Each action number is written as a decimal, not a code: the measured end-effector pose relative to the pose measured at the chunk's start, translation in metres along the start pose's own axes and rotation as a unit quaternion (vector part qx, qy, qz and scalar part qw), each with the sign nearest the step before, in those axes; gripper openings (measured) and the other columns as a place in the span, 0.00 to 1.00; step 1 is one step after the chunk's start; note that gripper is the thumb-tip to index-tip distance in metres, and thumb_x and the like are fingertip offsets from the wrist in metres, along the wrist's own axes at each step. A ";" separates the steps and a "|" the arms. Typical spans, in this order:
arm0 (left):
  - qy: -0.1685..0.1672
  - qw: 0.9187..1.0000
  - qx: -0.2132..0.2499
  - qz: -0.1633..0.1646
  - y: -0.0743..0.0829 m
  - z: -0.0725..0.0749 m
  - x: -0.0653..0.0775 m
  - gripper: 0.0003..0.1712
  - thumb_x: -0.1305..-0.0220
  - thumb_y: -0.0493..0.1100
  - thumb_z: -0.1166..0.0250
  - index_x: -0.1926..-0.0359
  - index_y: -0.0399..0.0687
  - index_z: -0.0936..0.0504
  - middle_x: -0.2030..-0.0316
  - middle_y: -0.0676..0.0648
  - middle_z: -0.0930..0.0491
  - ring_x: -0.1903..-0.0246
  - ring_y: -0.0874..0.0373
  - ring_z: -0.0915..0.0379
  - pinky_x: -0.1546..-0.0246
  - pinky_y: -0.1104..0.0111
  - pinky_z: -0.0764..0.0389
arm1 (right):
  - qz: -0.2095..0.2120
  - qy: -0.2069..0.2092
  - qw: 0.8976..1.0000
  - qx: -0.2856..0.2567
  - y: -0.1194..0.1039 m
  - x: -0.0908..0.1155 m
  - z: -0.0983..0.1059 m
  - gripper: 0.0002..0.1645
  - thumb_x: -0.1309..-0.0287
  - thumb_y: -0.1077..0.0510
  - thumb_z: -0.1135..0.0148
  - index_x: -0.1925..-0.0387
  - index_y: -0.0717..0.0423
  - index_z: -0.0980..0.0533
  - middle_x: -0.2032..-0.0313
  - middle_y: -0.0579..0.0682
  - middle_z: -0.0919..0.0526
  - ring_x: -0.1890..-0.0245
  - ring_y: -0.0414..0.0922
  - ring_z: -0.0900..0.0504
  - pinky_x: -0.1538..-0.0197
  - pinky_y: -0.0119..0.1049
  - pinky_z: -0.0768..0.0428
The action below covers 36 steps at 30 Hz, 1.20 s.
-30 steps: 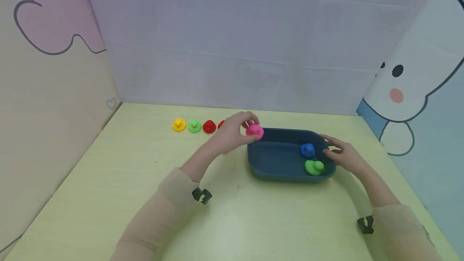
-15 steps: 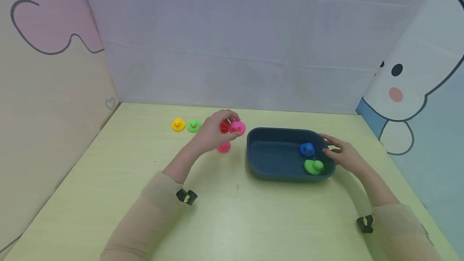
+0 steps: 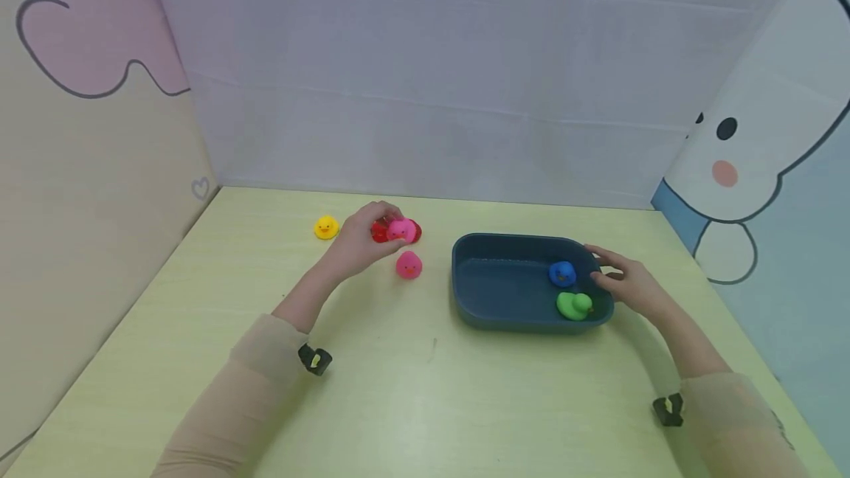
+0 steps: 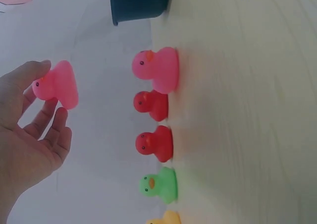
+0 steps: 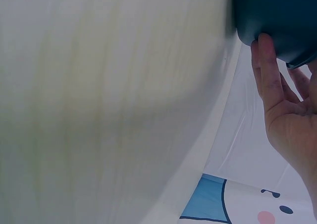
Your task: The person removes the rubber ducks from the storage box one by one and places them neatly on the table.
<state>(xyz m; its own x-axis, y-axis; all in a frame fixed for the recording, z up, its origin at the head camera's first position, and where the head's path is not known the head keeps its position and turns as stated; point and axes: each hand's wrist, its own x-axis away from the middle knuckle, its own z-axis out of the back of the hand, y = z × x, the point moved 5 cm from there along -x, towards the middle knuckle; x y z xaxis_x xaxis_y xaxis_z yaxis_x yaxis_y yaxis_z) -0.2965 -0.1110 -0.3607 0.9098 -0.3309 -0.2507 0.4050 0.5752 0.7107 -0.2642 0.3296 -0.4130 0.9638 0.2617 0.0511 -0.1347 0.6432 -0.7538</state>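
My left hand [image 3: 358, 243] pinches a pink rubber duck [image 4: 58, 85] between thumb and fingertips, held up off the table. A second pink duck [image 3: 409, 265] stands just in front of it. Behind the held duck, two red ducks [image 4: 153, 143] are partly covered in the head view. A green duck [image 4: 162, 184], hidden by my hand there, shows in the left wrist view. My right hand [image 3: 634, 286] touches the right end of a dark blue tray [image 3: 524, 240], its fingers [image 5: 270, 75] extended along the outer wall. Inside lie a blue duck [image 3: 562, 274] and a green duck [image 3: 574, 306].
At the left end of the row of ducks sits a yellow duck [image 3: 326, 227]. A pale wooden table [image 3: 425, 404] carries everything, with a white cloth wall [image 3: 425, 94] along its back edge and printed panels on both sides.
My left hand has moved leftward from over the tray's left edge with the pink duck, now in front of the red ducks. The right hand and tray stay put.
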 end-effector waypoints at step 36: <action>-0.136 0.985 -0.083 0.068 -0.072 -0.019 -0.004 0.18 0.48 0.43 0.28 0.58 0.48 0.25 0.61 0.47 0.24 0.58 0.50 0.30 0.61 0.66 0.25 | -0.002 0.000 1.000 0.010 0.002 -0.001 0.000 0.34 0.33 0.57 0.49 0.29 0.56 0.45 0.41 0.71 0.34 0.50 0.43 0.23 0.65 0.34 0.19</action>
<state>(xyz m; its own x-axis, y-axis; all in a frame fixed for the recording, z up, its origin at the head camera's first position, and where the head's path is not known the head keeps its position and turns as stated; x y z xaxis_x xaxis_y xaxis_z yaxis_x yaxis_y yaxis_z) -0.3279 -0.1372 -0.4234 0.9075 -0.4180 0.0410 0.3113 0.7348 0.6026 -0.2656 0.3304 -0.4148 0.9644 0.2590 0.0535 -0.1359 0.6589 -0.7398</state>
